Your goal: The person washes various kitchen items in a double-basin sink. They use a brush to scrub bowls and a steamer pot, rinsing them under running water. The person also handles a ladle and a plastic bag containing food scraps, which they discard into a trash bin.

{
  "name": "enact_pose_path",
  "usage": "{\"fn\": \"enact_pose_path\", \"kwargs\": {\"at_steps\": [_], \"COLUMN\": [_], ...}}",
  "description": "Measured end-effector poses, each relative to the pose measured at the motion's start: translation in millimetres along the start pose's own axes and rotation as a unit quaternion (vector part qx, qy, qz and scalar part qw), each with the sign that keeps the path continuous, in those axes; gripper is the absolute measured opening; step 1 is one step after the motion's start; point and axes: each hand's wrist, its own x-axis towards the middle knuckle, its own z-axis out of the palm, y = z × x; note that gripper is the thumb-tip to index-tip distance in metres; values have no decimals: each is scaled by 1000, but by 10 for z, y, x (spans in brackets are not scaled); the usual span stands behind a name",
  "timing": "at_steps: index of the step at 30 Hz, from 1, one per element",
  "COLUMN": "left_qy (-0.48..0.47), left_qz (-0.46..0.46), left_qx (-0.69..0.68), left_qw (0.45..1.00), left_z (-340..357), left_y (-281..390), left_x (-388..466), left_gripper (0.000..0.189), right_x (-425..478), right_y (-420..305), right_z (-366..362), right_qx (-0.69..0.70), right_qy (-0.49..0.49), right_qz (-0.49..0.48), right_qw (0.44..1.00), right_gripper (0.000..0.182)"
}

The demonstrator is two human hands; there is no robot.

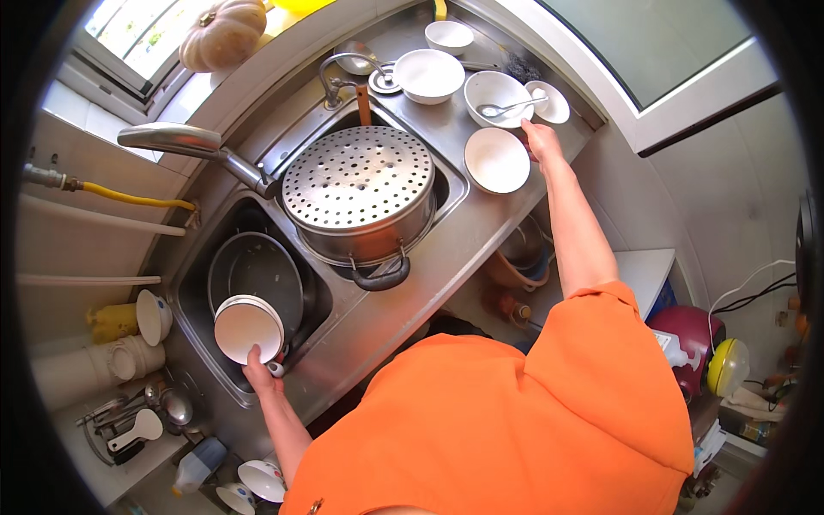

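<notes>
My left hand [262, 372] grips a stack of white bowls [248, 329] by the rim, thumb inside the top one. The stack is above a dark round pan [248, 270] in the left sink basin. A pale rounded end [275, 369] of something unclear shows beside those fingers. On the right, my right hand [544, 141] pinches at bowl rims; its fingers are partly hidden. A white bowl [497, 161] lies just left of it, and a larger white bowl [489, 90] holding a spoon [508, 108] adjoins its thumb. Which bowl it grips is unclear.
A perforated steamer [358, 177] with a black-handled pot fills the right basin. The faucet [193, 145] reaches over the back edge. More bowls [429, 74] and a scouring pad [520, 67] stand on the counter. A pumpkin [223, 35] rests on the windowsill.
</notes>
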Motion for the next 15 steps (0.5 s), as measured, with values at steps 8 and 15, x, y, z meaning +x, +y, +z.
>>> {"fn": "enact_pose_path", "kwargs": {"at_steps": [8,15], "left_qy": [17,38], "left_qz": [7,16], "left_qx": [-18,-10], "left_qw": [1000,999], "left_z": [21,-64], "left_y": [15,-54], "left_x": [-129,-150], "left_gripper": [38,38], "right_x": [550,284], "right_y": [150,-312], "right_z": [318,191], "right_qx": [124,14], "right_qy": [-65,43], "right_qz": [22,-38], "right_qw": [990,998], "right_gripper": [39,38]}}
